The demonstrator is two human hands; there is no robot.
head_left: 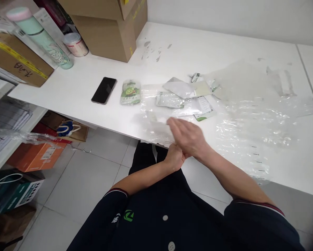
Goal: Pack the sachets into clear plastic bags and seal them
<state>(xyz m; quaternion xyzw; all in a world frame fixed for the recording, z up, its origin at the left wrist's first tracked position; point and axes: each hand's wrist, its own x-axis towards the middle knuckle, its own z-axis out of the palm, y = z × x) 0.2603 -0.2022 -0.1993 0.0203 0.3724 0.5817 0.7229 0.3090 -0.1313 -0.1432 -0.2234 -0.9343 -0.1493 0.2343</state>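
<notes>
My left hand [175, 157] is closed in a fist at the table's front edge, its fingers curled beside a clear plastic sleeve [156, 130]. Just above and touching it is my right hand [187, 135], fingers pressed together, slightly blurred. Whatever the two hands grip is hidden between them. The clear sleeve lies on the table and runs up to the hands. Behind it are white-and-green packets [169, 100], a white pouch [179, 87] and a card with a green edge [203, 108]. A kiwi-printed packet [130, 92] lies left of the sleeve.
On the white table [214, 42] lie a black phone [104, 90] and, to the right, a spread of clear air-cushion wrap [250, 115]. Cardboard boxes [106, 38], a mint bottle [45, 42] and a tin [76, 44] stand back left. An orange box [37, 155] is below.
</notes>
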